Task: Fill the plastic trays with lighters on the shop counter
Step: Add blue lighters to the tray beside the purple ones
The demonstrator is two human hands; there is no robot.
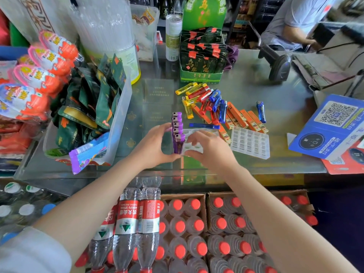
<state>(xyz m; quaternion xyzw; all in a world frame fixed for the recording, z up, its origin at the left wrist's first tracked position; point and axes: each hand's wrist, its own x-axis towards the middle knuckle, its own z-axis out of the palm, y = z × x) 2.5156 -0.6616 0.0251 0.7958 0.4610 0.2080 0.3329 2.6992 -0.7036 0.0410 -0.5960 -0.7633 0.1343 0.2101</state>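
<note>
There was only one camera, worn on the person's head. It looked forward and down, close over the left hand (155, 144) and right hand (208, 148) in the middle of the picture. Past the hands lay the glass counter (256, 85). Below the arms stood bottles with red caps (197, 223). The wide view bent the edges.

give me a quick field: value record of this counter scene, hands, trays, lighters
left hand: holds the purple lighters standing in a row
right hand: grips the white tray
purple lighters: upright in the tray's left edge
spare tray: empty, right of the hands
loose lighters: yellow, red, blue, orange, piled beyond the tray
lone blue lighter: apart, right of the pile
</note>
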